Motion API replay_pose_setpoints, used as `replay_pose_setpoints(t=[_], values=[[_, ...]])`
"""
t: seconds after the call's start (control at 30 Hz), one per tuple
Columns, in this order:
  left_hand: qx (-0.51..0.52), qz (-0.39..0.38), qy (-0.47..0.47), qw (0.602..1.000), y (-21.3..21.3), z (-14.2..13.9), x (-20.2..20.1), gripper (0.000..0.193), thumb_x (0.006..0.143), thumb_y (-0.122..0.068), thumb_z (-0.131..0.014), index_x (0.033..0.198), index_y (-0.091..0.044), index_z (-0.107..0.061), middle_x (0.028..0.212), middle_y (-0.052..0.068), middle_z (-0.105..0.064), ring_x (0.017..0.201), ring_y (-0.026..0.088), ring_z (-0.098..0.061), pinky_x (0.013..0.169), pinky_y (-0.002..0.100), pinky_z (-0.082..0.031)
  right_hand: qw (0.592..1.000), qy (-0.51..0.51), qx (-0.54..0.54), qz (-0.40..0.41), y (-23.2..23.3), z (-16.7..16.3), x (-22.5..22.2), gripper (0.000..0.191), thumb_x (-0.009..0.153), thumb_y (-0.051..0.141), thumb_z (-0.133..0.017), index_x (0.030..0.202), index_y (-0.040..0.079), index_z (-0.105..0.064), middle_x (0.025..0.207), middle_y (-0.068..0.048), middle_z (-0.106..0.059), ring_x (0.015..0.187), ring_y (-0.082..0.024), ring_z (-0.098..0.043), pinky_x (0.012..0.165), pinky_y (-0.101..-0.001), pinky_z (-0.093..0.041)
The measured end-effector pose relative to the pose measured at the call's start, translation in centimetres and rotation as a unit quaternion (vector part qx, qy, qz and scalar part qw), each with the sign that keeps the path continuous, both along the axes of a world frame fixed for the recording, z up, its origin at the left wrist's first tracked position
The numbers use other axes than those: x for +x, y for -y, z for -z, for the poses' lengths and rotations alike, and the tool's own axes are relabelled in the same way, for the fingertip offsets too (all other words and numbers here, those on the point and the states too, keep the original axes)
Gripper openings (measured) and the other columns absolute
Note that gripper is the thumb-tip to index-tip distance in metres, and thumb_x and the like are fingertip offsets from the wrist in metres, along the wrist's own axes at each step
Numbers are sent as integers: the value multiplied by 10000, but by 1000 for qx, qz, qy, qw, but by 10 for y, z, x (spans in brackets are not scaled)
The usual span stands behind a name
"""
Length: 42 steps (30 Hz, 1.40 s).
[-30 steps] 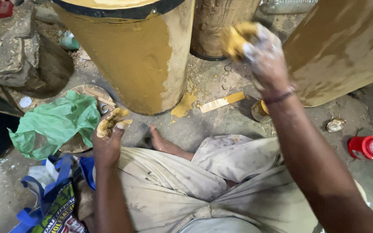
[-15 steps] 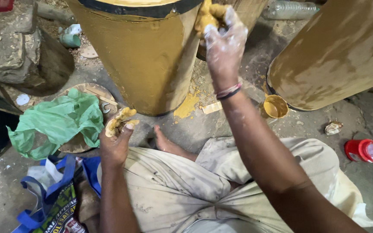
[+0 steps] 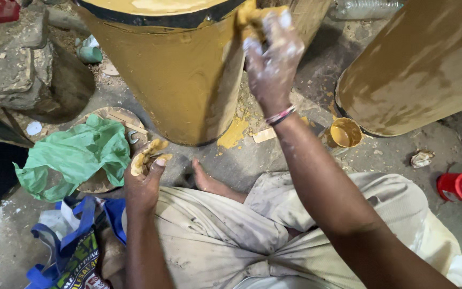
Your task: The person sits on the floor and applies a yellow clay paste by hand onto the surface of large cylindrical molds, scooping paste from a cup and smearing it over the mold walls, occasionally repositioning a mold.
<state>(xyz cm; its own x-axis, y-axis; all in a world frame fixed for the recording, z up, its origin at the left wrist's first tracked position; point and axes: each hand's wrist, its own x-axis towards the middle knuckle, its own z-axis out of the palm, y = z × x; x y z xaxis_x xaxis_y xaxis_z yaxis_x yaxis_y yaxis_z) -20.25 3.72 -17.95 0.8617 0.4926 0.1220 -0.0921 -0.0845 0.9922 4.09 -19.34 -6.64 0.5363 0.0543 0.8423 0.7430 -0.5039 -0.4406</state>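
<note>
Paste-soaked rag (image 3: 252, 16), bunched in the right hand (image 3: 274, 64), is pressed against the upper side of the big yellow drum (image 3: 177, 75), just under its black rim. The fingers are curled tight round the wad, dusted white and smeared ochre. It looks soft, wet and slippery, light enough for one hand, and best gripped as a crumpled ball so it does not slide out. The drum's wall is coated in the same mustard colour, shiny where it is freshly wet.

Lower in the same head view, the left hand (image 3: 143, 182) rests near the knee, half closed round a smaller lump of yellow-stained cloth (image 3: 148, 155). Beside it lies a green plastic bag (image 3: 76, 155) on a round board, with a blue-handled sack (image 3: 65, 251) nearer the body. A small tub of yellow paste (image 3: 346, 132) stands on the ground between the drum and a second drum (image 3: 423, 64) on the right. A red cup (image 3: 461, 187) lies well apart.
</note>
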Motion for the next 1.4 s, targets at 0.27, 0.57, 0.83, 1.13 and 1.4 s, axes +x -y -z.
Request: replay_pose_setpoints(t=[0.27,0.57,0.83,1.13,1.4], values=[[42,-3,-18,999,-1,3,0,405,940,-46,-681,1332,36,-620,1225,104,-711,1108,170,-658,1000,314,-499,973,-211,89,28,19,18,75,345,959,181,-760,1022,-111,-587,1094,-275,-589,1047,-364,-605,1002,-473,-525],[34,15,-7,999,0,0,1,426,941,-55,-684,1348,46,-608,1236,116,-704,1116,184,-655,997,321,-510,991,8,128,-23,-4,8,-6,435,1000,122,-742,1329,-102,-564,1266,-201,-603,1111,-384,-607,1029,-474,-493],[19,14,-7,1000,-2,4,-1,440,946,-77,-684,1362,43,-601,1255,115,-696,1135,187,-652,1014,325,-508,998,12,-55,-42,-28,-40,-73,348,923,62,-710,1268,37,-672,1176,-185,-618,1019,-349,-675,900,-449,-563],[-5,14,-35,999,-1,7,4,466,923,-76,-690,1368,31,-601,1267,109,-691,1142,187,-652,1017,329,-501,997,43,-39,-56,6,-24,-13,230,1025,73,-677,1255,59,-669,1150,-82,-638,961,-278,-717,892,-441,-588],[-7,28,-67,997,-2,14,6,473,926,-82,-691,1377,23,-594,1277,100,-688,1132,180,-648,1000,327,-502,975,96,-127,152,21,51,102,158,991,256,-667,1078,155,-751,1025,-166,-714,1000,-343,-648,918,-527,-457]])
